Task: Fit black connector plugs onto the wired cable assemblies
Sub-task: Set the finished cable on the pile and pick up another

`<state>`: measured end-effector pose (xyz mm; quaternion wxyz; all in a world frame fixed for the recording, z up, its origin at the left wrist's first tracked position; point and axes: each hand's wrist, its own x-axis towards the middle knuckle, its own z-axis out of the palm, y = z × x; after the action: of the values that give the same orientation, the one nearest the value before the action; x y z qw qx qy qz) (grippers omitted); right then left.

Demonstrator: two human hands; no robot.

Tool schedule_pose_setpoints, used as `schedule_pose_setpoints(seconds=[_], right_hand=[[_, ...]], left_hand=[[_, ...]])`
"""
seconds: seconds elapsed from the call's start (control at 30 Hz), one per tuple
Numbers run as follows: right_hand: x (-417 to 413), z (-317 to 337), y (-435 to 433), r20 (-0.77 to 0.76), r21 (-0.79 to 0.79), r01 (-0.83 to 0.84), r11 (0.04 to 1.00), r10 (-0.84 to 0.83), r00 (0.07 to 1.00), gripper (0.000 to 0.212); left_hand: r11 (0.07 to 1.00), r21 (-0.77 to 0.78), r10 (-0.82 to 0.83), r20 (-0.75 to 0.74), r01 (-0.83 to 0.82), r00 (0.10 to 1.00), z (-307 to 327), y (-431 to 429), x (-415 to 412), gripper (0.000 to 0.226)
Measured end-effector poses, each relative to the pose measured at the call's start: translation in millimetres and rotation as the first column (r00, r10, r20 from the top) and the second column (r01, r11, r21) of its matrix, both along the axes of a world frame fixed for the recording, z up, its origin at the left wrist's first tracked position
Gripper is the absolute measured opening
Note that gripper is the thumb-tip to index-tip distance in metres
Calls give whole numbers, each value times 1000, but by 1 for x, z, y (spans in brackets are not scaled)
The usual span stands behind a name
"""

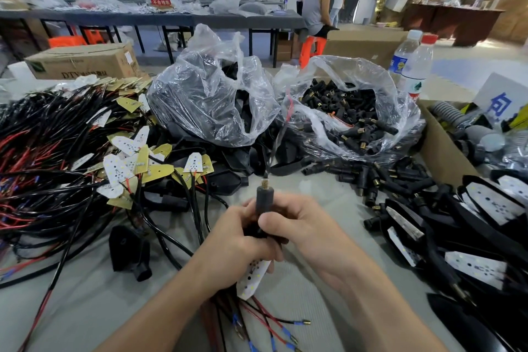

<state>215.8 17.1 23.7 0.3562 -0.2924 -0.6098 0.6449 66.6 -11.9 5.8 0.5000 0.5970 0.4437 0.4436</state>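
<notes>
A: As the plug is entered, where is it listed?
B: Centre, above the table; held upright, brass tip uppermost. Left hand: curled round its lower part. Right hand: curled, thumb pressed on its body.
A: Attached items?
B: Board, white, seen below the left hand; wires trailed beneath. Bag of loose plugs: behind, right. Cables: heaped left.

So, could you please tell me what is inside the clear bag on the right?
Loose black connector plugs with brass ends fill the clear bag; anything beneath the top layer is covered.
</notes>
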Motion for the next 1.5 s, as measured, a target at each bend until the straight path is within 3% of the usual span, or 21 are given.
schedule_pose_setpoints(seconds=[0.23, 0.37, 0.47, 0.57, 0.67, 0.83, 1.0, 1.13, 1.27, 1.5], right_hand=[[12, 6, -1, 43, 107, 18, 994, -22, 999, 16], [19, 6, 2, -22, 208, 217, 954, -217, 976, 24], [23, -3, 8, -137, -23, 451, 892, -450, 882, 27], [28, -4, 13, -161, -226, 523, 822, -561, 812, 19], [29, -3, 14, -116, -222, 551, 805, -582, 805, 17], [34, -3, 13, -82, -183, 470, 864, -489, 868, 22], [36, -3, 17, -33, -116, 510, 852, -517, 855, 24], [44, 0, 17, -131, -219, 383, 898, -416, 900, 21], [47, 2, 20, -246, -354, 374, 857, -471, 847, 28], [47, 3, 18, -202, -294, 433, 852, -498, 843, 8]], left_hand=[[998, 9, 62, 29, -62, 998, -6, 2, 4, 16], [979, 26, 202, 58, -204, 978, -5, 2, 8, 37], [967, -49, 256, 154, -251, 954, -5, 5, 7, 64], [987, -49, 159, 199, -152, 967, -7, 6, 2, 82], [994, -40, 105, 237, -98, 966, -8, 6, 2, 74], [991, -70, 131, 306, -115, 943, -11, 9, 1, 68], [980, -173, 163, 382, -102, 910, -8, 11, 1, 57], [966, -224, 214, 421, -128, 882, -6, 14, 1, 47], [961, -229, 243, 425, -156, 872, -6, 15, 0, 44], [956, -206, 279, 417, -209, 865, -6, 13, -1, 46]])
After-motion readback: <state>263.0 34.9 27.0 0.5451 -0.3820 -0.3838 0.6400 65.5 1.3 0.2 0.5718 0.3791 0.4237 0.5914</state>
